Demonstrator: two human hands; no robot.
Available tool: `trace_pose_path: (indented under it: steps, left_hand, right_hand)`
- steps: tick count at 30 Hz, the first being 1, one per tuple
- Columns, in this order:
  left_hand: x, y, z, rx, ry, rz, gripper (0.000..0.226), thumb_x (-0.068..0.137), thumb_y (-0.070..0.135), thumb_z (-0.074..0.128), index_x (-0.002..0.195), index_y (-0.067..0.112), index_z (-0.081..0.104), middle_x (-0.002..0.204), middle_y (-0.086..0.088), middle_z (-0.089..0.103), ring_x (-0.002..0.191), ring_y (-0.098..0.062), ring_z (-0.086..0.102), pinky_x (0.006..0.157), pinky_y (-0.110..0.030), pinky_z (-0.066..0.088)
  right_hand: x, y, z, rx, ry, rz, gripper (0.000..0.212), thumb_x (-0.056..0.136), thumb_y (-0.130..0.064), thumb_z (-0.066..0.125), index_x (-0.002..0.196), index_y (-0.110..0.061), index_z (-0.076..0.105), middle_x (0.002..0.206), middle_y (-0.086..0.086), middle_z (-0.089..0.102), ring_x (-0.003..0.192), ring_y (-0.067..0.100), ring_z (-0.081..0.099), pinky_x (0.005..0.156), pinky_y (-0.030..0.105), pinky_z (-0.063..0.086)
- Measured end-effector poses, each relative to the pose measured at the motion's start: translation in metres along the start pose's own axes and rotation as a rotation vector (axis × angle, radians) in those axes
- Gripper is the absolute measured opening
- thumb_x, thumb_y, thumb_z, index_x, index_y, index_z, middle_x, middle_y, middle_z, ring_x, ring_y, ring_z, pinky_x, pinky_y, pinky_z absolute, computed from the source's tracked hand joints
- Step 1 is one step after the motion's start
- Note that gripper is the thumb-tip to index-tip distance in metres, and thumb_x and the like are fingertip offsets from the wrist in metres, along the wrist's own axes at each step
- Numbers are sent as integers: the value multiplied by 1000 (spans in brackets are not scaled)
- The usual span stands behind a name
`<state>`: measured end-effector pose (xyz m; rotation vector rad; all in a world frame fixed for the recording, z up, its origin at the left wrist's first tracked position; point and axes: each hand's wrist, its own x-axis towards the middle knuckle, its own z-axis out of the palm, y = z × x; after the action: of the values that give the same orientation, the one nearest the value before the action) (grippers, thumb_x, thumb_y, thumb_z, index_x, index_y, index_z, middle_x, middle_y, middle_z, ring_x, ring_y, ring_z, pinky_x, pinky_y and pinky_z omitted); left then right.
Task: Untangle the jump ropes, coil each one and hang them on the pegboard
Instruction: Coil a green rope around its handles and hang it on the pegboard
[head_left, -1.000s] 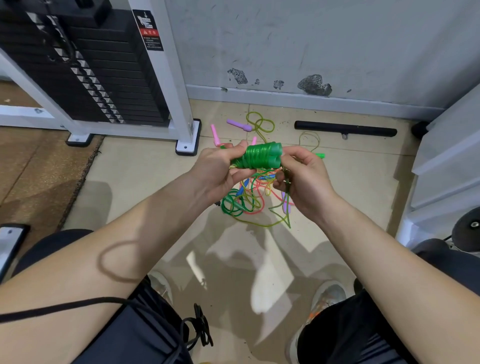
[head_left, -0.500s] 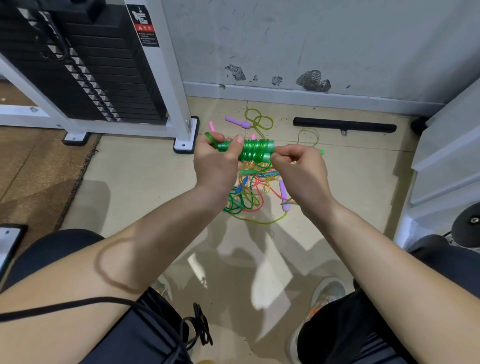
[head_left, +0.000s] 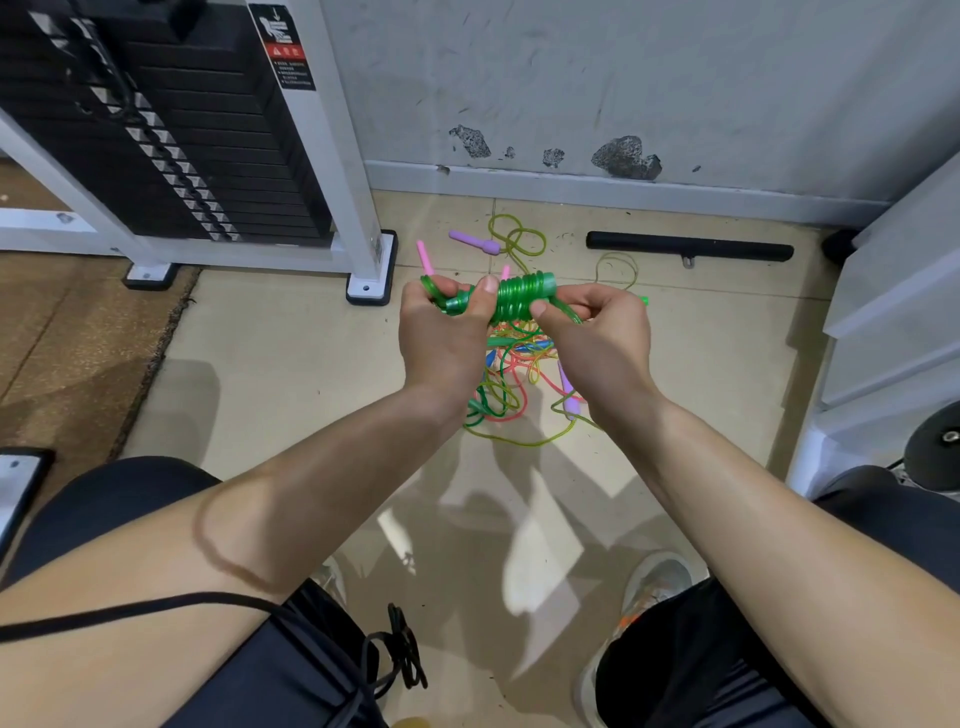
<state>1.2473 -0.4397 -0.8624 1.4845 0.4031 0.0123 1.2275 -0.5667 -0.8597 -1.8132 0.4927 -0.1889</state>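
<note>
A green jump rope (head_left: 522, 300) is wound in tight turns into a short bundle held in the air over the floor. My left hand (head_left: 449, 338) grips its left end, thumb pressed against the coils. My right hand (head_left: 597, 338) pinches the rope's loose strand at the right end of the bundle. Below my hands lies a tangle of jump ropes (head_left: 511, 387), red, yellow-green, blue and green cords mixed. Pink handles (head_left: 425, 257) and a purple handle (head_left: 474, 242) lie on the tiles farther off; another purple handle (head_left: 569, 397) lies under my right wrist. No pegboard is in view.
A weight-stack machine (head_left: 197, 135) with white frame stands at the far left, its foot (head_left: 370, 286) near the ropes. A black bar (head_left: 688, 248) lies along the wall. White equipment (head_left: 893, 322) stands on the right. A black cord (head_left: 395, 654) lies by my legs.
The bundle has been raised and turned; my left hand shifted its grip to the left end, and my right hand moved round to the right end with the loose strand.
</note>
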Motion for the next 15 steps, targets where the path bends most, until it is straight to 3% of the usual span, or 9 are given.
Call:
trace_pose_path:
  steps: [3, 5, 8, 10, 12, 15]
  left_hand:
    - [2, -1, 0, -71, -12, -56, 29, 90, 26, 75, 89, 20, 46, 97, -4, 59, 88, -23, 69, 84, -36, 60]
    - [3, -1, -1, -105, -18, -97, 26, 91, 23, 73, 93, 18, 47, 99, -3, 57, 86, -20, 67, 82, -32, 60]
    - [4, -2, -2, -95, -61, -129, 41, 79, 29, 84, 97, 19, 48, 108, -10, 65, 87, -22, 71, 87, -36, 59]
    - [3, -5, -2, -21, -73, -92, 52, 68, 30, 89, 98, 22, 48, 104, -9, 68, 86, -19, 71, 82, -30, 58]
    - [1, -5, -2, 55, -62, -30, 54, 69, 25, 92, 100, 21, 47, 96, -2, 66, 78, -10, 66, 69, -17, 51]
    - [5, -7, -3, 110, -31, 24, 57, 68, 28, 93, 103, 19, 49, 95, 0, 64, 79, -11, 63, 69, -19, 48]
  right_hand:
    - [0, -1, 0, -64, 2, -68, 11, 85, -24, 76, 89, -28, 67, 77, -20, 61, 70, -8, 59, 72, 16, 47]
    - [-2, -1, 2, -121, -2, -126, 11, 86, -24, 74, 96, -22, 69, 70, -21, 56, 61, -11, 54, 63, 9, 41]
    - [-4, -1, 3, -176, 3, -190, 10, 87, -20, 71, 96, -15, 70, 63, -19, 50, 56, -11, 51, 58, 5, 36]
    - [-6, -2, 4, -211, 11, -235, 11, 88, -20, 70, 95, -12, 72, 62, -20, 50, 57, -10, 51, 57, 4, 35]
    - [-8, -3, 4, -236, 7, -251, 10, 88, -23, 72, 93, -15, 71, 63, -21, 52, 59, -13, 52, 58, 5, 35]
    - [-6, -6, 4, -183, -1, -136, 14, 86, -29, 77, 82, -26, 64, 72, -21, 59, 69, -10, 57, 65, 13, 40]
